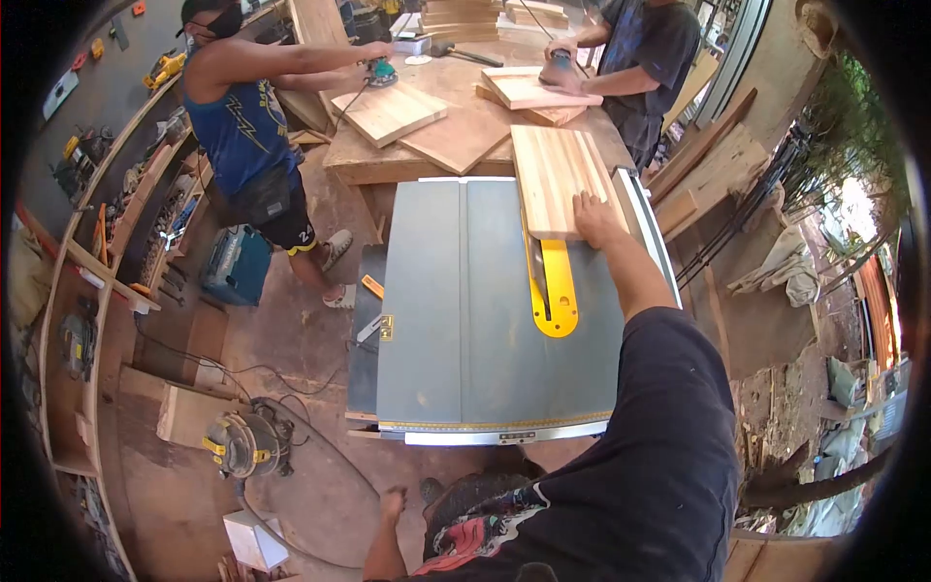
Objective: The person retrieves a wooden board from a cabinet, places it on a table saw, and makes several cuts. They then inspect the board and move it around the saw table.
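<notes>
A striped light-wood board [562, 175] lies on the far part of the table saw's grey top [427, 291]. My right hand [595, 215] rests on the board's near right part, its fingers laid over the upper face. The yellow throat plate [555, 306] shows just short of the board's near edge, with a dark slot and part of the blade guard or riving knife beside it. My left hand [393, 502] hangs low near my body, away from the saw; it is too small to make out its fingers.
Beyond the saw stands a wooden workbench [349, 160]. Two co-workers sand panels there, one with a green sander [380, 72]. A shop vacuum [242, 441] with hose and cords stands on the floor at left, near a teal toolbox [238, 264]. Tool shelves line the left wall.
</notes>
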### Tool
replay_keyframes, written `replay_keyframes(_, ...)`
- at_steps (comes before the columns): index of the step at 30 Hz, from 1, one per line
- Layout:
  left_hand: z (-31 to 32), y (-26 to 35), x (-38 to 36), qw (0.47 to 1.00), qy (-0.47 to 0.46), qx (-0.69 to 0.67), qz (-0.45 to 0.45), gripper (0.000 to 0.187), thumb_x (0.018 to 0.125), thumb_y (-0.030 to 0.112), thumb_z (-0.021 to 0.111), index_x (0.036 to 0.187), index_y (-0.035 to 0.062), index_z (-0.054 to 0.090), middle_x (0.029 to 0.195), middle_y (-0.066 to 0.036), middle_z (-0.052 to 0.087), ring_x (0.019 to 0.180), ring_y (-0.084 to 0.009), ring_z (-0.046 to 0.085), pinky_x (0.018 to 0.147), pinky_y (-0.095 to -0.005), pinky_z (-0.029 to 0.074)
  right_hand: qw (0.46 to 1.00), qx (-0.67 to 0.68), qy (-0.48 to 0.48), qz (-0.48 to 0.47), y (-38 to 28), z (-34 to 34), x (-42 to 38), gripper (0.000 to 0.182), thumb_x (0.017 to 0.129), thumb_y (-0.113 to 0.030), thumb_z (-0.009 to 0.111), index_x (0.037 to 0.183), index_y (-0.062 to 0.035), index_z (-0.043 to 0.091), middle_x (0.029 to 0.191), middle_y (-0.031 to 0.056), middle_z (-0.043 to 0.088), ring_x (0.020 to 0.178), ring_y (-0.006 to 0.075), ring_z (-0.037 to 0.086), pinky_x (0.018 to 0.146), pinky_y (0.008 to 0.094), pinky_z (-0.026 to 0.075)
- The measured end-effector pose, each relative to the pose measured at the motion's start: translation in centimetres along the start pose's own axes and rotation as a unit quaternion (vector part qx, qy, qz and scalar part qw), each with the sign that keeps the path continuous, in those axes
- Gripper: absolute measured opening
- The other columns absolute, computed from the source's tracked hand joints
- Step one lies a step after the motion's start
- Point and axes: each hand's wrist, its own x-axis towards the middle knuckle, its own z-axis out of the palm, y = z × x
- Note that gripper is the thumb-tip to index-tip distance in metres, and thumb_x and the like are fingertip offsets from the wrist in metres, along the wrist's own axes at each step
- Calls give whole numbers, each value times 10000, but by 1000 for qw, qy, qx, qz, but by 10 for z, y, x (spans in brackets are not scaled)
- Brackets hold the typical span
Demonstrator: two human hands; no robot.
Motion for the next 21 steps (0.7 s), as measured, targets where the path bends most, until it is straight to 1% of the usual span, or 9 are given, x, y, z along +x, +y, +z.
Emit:
replay_keyframes(3, -39, -107, -3, 996, 80, -5, -44, 402, 897, 342, 579, 1116, 31, 708, 939, -112, 703, 753, -234, 619, 634, -361, 478, 997, -27, 66, -20, 15, 10, 4, 777, 802, -117, 740, 1478, 1, 375, 1485, 198, 458, 1275, 344, 544, 998, 490, 508)
replay_keyframes(7, -65, -127, -73, 912, -17, 303, 277, 303, 883, 231, 561, 1012, -8, 695, 867, -162, 687, 664, -272, 646, 633, -429, 510, 998, -27, 46, -32, 31, -21, -2, 680, 858, -82, 684, 1481, -59, 411, 1507, 184, 445, 1274, 368, 546, 983, 513, 511)
replay_keyframes(9, -52, -133, -87, 992, 47, 26, -113, 231, 824, 205, 665, 958, 18, 685, 846, -170, 677, 720, -328, 669, 667, -469, 517, 997, -29, 44, -53, 31, -26, -11, 706, 834, -45, 691, 1481, -55, 408, 1518, 204, 426, 1227, 386, 577, 944, 517, 536)
replay_keyframes(10, -49, -136, -90, 992, 47, 25, -110, 231, 824, 205, 665, 958, 18, 685, 846, -170, 677, 720, -328, 669, 667, -469, 517, 997, -29, 47, -52, 38, -22, -12, 706, 834, -45, 691, 1481, -55, 408, 1518, 204, 426, 1227, 386, 577, 944, 517, 536)
replay_keyframes(11, -59, -141, -99, 949, 41, 215, 225, 245, 781, 214, 718, 953, 41, 691, 835, -162, 670, 736, -345, 666, 679, -479, 516, 996, 3, 62, -64, 39, -10, -16, 695, 838, -51, 684, 1477, -53, 413, 1514, 216, 427, 1203, 390, 591, 932, 514, 542)
replay_keyframes(12, -65, -146, -100, 763, 31, 375, 526, 273, 738, 223, 771, 948, 65, 697, 824, -154, 664, 751, -362, 662, 692, -488, 515, 993, 34, 81, -78, 40, 2, -13, 683, 841, -56, 678, 1473, -51, 418, 1510, 229, 427, 1179, 395, 604, 920, 510, 549)
replay_keyframes(16, -79, -150, -107, 705, 38, 472, 528, 329, 662, 230, 825, 926, 76, 701, 788, -130, 642, 785, -385, 650, 705, -497, 509, 991, 19, 115, -65, 45, 12, -10, 779, 757, -70, 718, 1462, 10, 397, 1449, 241, 472, 1102, 399, 633, 857, 447, 566)
replay_keyframes(18, -85, -148, -108, 733, -11, 626, 265, 332, 764, 242, 798, 992, 15, 716, 841, -128, 676, 801, -325, 666, 724, -432, 518, 987, 53, 149, -33, 44, -1, -15, 677, 751, -82, 713, 1378, -4, 471, 1366, 214, 529, 1071, 384, 638, 847, 441, 559)
replay_keyframes(21, -83, -137, -119, 771, 35, 577, 269, 348, 783, 267, 775, 1015, 15, 710, 869, -132, 680, 815, -330, 666, 738, -430, 521, 968, 101, 229, -6, 60, -30, -11, 474, 734, -97, 707, 1186, -38, 579, 1195, 158, 613, 1016, 357, 643, 828, 436, 545)
